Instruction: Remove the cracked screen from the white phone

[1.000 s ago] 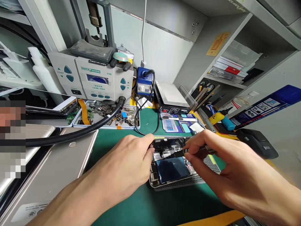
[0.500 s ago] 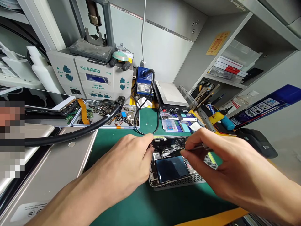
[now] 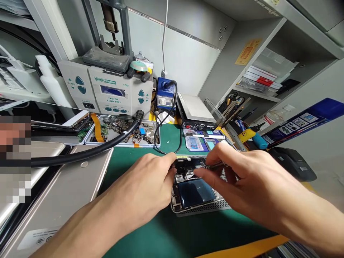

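An opened phone, its dark battery and inner parts showing, lies on a perforated grey pad on the green mat. My left hand pinches the phone's left upper edge between thumb and fingers. Over the phone's upper right part, my right hand is closed round a slim dark tool, only partly visible between thumb and forefinger. The tool's tip is hidden or too small to make out.
A hot air station stands at the back left, its black hose crossing a tray of circuit boards. Large silver devices lie at left. Behind the phone are a heating plate and a white brush.
My right hand has shifted left over the phone, and less of the tool shows. The left hand keeps its pinch on the edge. The view has moved slightly.
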The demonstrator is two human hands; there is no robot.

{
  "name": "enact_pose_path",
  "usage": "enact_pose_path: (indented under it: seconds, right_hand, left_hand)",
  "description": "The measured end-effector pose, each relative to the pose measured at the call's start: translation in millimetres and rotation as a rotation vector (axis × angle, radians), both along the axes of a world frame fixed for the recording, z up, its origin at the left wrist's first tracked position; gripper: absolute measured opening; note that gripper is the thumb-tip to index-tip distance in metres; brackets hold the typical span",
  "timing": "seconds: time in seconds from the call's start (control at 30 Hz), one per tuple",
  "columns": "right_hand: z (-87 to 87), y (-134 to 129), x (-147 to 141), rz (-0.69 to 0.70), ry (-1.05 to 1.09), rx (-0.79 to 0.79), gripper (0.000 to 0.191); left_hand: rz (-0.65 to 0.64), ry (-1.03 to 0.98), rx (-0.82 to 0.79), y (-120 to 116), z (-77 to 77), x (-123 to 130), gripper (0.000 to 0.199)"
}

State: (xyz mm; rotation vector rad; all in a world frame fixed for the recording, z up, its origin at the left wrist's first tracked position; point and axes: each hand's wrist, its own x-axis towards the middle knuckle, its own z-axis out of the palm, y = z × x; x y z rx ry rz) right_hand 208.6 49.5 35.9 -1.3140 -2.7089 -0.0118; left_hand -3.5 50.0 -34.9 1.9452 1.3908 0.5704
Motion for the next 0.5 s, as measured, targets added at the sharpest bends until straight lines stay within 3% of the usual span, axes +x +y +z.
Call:
enact_pose_path:
  seconds: [0.17, 0.5]
  right_hand:
    - [-0.5, -2.6, -1.4, 0.007, -0.066, 0.035, 0.018]
    - [-4.5, 1.1, 4.6, -0.023, -0.012, 0.031, 0.015]
  left_hand:
    - [-0.004, 0.011, -0.006, 0.1, -0.3, -1.1, 0.023]
    - [0.012, 0.048, 0.032, 1.5, -3.3, 0.1, 0.026]
